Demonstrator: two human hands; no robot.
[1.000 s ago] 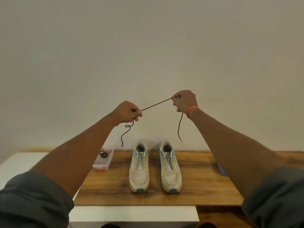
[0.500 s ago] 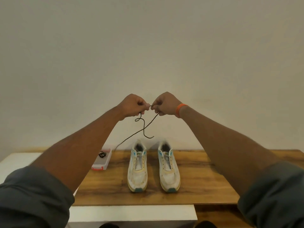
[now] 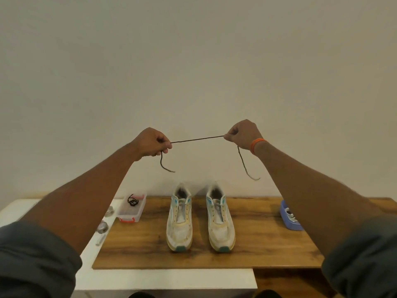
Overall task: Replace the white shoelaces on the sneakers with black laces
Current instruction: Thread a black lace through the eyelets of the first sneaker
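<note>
My left hand (image 3: 151, 143) and right hand (image 3: 242, 134) pinched a taut black lace (image 3: 196, 139) above the unlaced sneakers (image 3: 200, 218); no writing was legible

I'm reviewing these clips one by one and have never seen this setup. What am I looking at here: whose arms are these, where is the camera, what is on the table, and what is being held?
There is no machine: a person works with bare hands, and the one camera sits on their head, looking forward and down, so both arms reach in from the bottom corners. The left hand and right hand, the one with the orange wristband, each pinch a thin black shoelace, stretched taut between them with both ends dangling. Below, on the brown wooden tabletop, stand two white sneakers side by side, their eyelets apparently unlaced. To their left is a clear plastic box with red clips carrying another coiled black lace; to the right, a blue tray with pale contents, partly hidden.
</note>
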